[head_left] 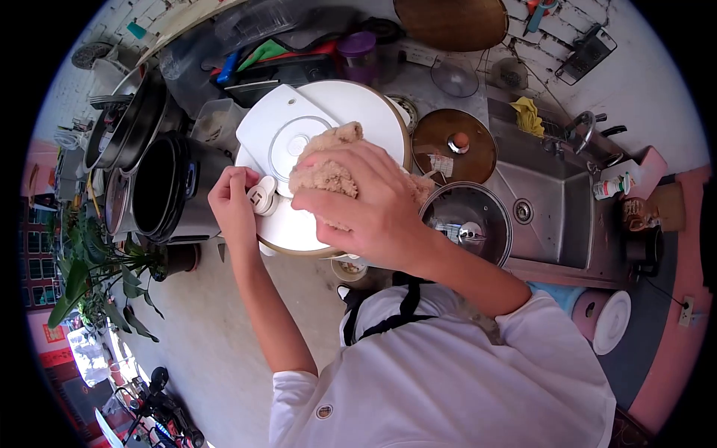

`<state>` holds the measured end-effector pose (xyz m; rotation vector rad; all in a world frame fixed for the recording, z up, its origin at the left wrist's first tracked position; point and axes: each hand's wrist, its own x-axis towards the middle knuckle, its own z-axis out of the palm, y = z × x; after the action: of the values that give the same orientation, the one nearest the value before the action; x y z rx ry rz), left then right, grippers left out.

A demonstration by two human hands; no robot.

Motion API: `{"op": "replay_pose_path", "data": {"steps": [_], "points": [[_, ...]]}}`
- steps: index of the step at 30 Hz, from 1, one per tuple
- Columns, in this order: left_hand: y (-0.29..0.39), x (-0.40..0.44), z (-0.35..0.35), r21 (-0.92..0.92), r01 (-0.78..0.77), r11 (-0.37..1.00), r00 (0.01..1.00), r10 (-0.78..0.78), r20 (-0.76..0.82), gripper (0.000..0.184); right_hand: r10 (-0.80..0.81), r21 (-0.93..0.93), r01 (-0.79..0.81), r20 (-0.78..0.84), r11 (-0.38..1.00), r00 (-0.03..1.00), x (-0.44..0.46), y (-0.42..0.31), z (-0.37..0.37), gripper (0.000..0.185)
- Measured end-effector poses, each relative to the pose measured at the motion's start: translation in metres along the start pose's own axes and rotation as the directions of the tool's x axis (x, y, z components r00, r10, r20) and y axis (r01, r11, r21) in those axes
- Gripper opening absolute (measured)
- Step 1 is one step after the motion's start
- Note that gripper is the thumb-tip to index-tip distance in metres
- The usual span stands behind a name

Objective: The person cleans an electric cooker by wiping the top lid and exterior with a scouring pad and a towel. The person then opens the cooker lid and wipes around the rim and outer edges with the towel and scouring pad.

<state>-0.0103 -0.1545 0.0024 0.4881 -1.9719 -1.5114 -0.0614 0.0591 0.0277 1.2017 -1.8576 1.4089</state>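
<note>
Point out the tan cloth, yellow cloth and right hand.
Tan cloth (pixel 326 178), head view: bunched front part.
Yellow cloth (pixel 528 117), head view: crumpled middle.
Right hand (pixel 379 205), head view: back of the hand.

Right hand (pixel 373 205) blocks much of the tan cloth (pixel 325 179); cloth hides part of the white round lid (pixel 362 101) beneath. Left hand (pixel 235 198) contact at the white knob (pixel 263 196): can't tell. 1 o'clock: wooden board (pixel 452 24) cut by top edge. 6 o'clock: shirt (pixel 448 373) cut by bottom edge, badge (pixel 323 411) too small. 3 o'clock: bottle (pixel 614 187) label unreadable.
</note>
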Motion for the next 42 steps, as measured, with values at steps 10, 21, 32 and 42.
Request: {"op": "replay_pose_path", "data": {"steps": [10, 21, 32, 42], "points": [[-0.007, 0.000, -0.009, -0.056, -0.096, 0.994, 0.984, 0.103, 0.144, 0.023, 0.369, 0.505, -0.538, 0.401, 0.675, 0.839, 0.073, -0.010, -0.053, 0.093], [-0.004, -0.008, -0.012, -0.091, -0.161, 0.983, 0.976, 0.172, 0.132, 0.009, 0.221, -0.193, -0.605, 0.975, 0.773, -0.028, 0.146, 0.037, -0.014, 0.062], [-0.010, -0.005, -0.005, -0.100, -0.211, 0.972, 0.975, 0.216, 0.048, 0.006, 0.325, -0.337, -0.270, 0.942, 0.902, -0.089, 0.133, 0.011, 0.032, 0.059], [-0.005, -0.008, -0.004, -0.064, -0.205, 0.977, 0.977, 0.208, 0.048, 0.010, 0.320, -0.306, 0.138, 0.943, 0.942, -0.092, 0.140, 0.002, 0.025, 0.046]]}}
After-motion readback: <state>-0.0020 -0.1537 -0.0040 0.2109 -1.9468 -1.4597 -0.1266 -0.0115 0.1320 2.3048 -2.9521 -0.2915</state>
